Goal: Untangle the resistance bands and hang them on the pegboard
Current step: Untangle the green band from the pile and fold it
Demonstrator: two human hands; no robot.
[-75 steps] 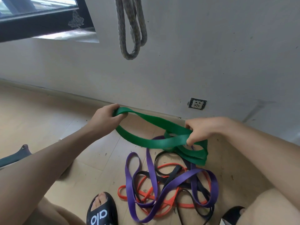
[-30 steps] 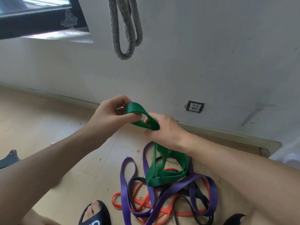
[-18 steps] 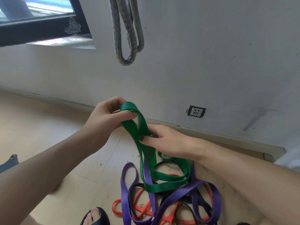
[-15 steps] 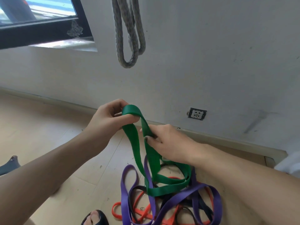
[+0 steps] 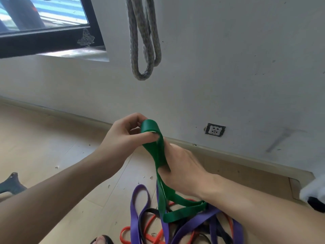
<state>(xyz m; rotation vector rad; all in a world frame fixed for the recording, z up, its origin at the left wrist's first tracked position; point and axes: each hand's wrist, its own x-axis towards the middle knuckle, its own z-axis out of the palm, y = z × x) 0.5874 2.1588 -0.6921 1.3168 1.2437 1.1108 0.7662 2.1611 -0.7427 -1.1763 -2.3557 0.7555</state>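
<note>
The left hand (image 5: 125, 138) pinches the top bend of the green band (image 5: 159, 155) between thumb and fingers, holding it up over the floor (image 5: 44, 138). That grip is clenched on the loop's crown. The right hand (image 5: 181, 170) sits just below and to the right, its fingers curled round the same green band where the two straps run down side by side. From the upper grip the band's long axis drops nearly straight down and slightly right, toward the heap on the near floor, where its lower loop lies across the purple band (image 5: 139, 208), with the orange band (image 5: 151, 235) and a black band (image 5: 221, 231) mixed in beneath. So the tangled end lies below both hands, and the right hand is the nearer to it. I'd judge that freeing the green one means lifting up and away from the pile. No pegboard is in view; only a grey rope (image 5: 140, 50) hangs on the far wall (image 5: 228, 67).
</note>
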